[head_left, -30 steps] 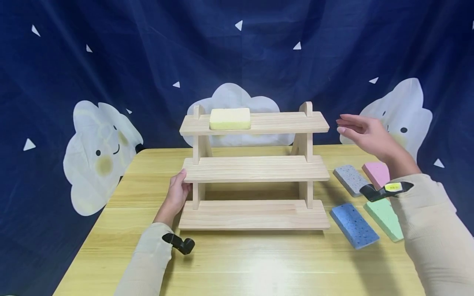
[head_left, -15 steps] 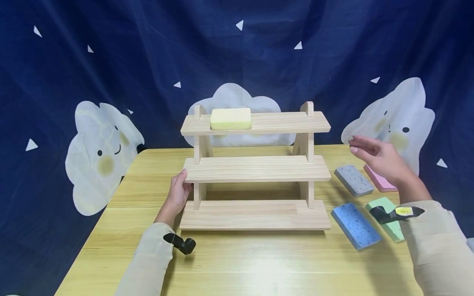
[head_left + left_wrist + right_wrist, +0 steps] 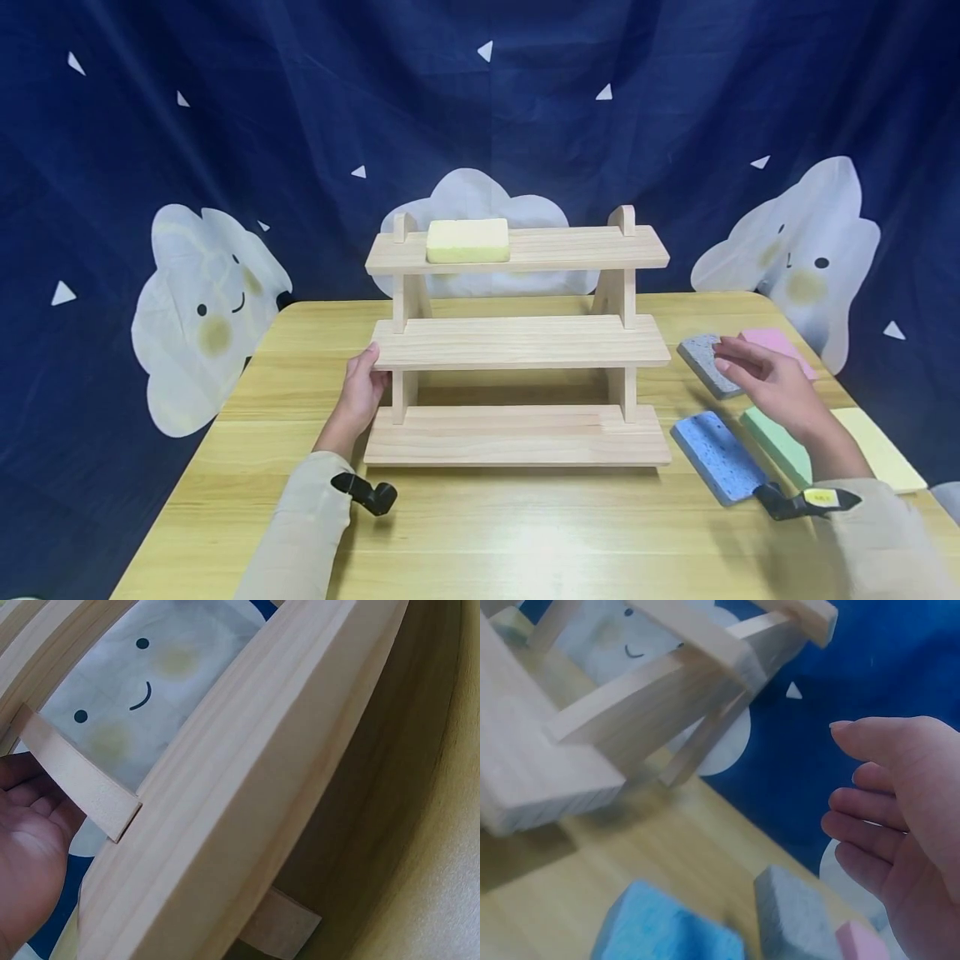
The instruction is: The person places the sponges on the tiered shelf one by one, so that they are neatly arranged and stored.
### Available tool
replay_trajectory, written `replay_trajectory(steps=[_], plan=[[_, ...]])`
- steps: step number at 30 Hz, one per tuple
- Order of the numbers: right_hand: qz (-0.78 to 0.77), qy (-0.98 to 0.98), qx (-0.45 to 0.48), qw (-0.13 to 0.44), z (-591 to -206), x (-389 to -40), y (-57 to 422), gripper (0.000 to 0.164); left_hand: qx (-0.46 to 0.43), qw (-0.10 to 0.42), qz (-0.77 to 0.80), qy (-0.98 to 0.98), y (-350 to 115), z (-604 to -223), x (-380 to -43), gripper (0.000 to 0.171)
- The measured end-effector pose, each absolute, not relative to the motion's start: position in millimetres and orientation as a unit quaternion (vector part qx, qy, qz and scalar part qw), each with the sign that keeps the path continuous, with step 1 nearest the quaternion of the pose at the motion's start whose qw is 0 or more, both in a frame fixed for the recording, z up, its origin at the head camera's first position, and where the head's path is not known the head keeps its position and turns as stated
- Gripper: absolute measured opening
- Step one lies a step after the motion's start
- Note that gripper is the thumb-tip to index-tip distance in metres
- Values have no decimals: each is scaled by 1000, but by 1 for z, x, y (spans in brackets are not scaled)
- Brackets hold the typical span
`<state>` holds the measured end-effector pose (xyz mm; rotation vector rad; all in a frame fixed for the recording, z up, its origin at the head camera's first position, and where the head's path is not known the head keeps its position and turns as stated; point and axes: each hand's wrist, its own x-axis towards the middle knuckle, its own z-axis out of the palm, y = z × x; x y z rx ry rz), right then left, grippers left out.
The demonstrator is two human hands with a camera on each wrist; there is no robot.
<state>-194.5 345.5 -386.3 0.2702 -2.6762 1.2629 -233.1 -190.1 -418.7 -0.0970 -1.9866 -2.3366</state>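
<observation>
A three-tier wooden display shelf (image 3: 517,343) stands on the table. My left hand (image 3: 358,398) grips its left side at the middle tier, thumb against the board's end; in the left wrist view the fingers reach behind the side support (image 3: 79,780). On the top tier, left of centre, lies a pale yellow sponge (image 3: 467,242). My right hand (image 3: 776,392) holds nothing and hovers with loosely bent fingers over the sponges at right, overlapping the grey sponge (image 3: 697,364) in the head view. Around it lie a pink sponge (image 3: 780,346), a blue sponge (image 3: 716,458) and a green sponge (image 3: 776,446).
Another pale yellow sponge (image 3: 885,454) lies at the table's right edge, partly behind my right wrist. The light wooden table (image 3: 525,533) reaches back to a dark blue curtain (image 3: 315,108) with white cloud prints.
My right hand has come down from beside the top tier to the sponges, moving slightly right. The pale yellow sponge at right has come into sight. My left hand keeps its grip.
</observation>
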Motion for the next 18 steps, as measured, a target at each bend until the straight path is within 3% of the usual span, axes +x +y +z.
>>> replay_trajectory(steps=[18], plan=[[397, -914, 33, 83, -436, -148, 344, 50, -26, 27, -759, -649, -190, -418, -233, 54]])
